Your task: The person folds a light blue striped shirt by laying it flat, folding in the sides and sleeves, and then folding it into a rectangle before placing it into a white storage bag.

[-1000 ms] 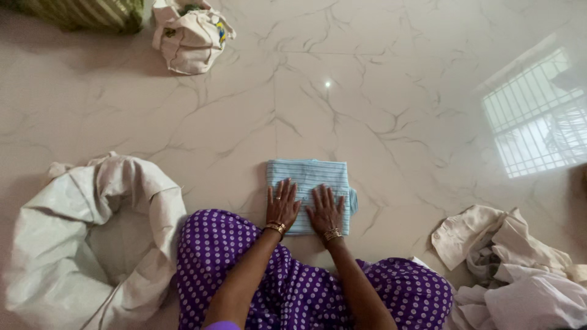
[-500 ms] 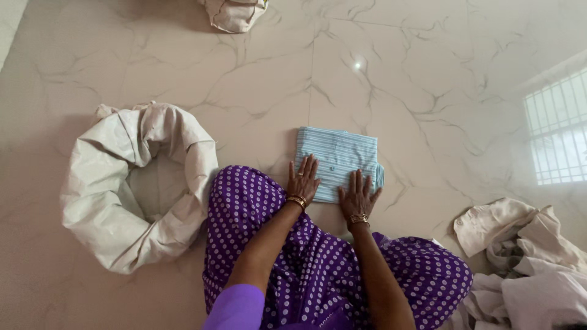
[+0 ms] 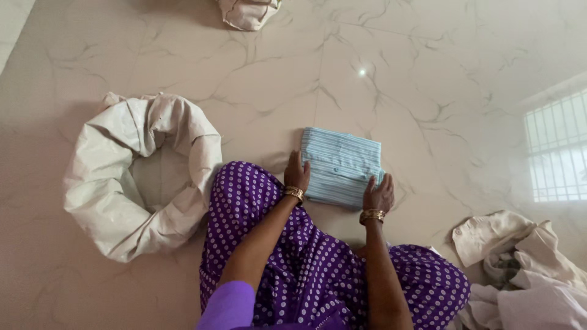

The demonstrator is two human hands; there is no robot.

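Folded blue striped shirt (image 3: 340, 166) lies on the marble floor (image 3: 428, 91), just ahead of the person's knees in purple dotted fabric (image 3: 293, 256). Left hand (image 3: 296, 172) at the shirt's left edge, fingers together, tips under or against the fold; cannot tell which. Right hand (image 3: 378, 194) at the near right corner, fingers curled onto the edge. White sack (image 3: 140, 177), rim rolled down, sits to the left. Pale heaped clothes (image 3: 526, 269) lie at right
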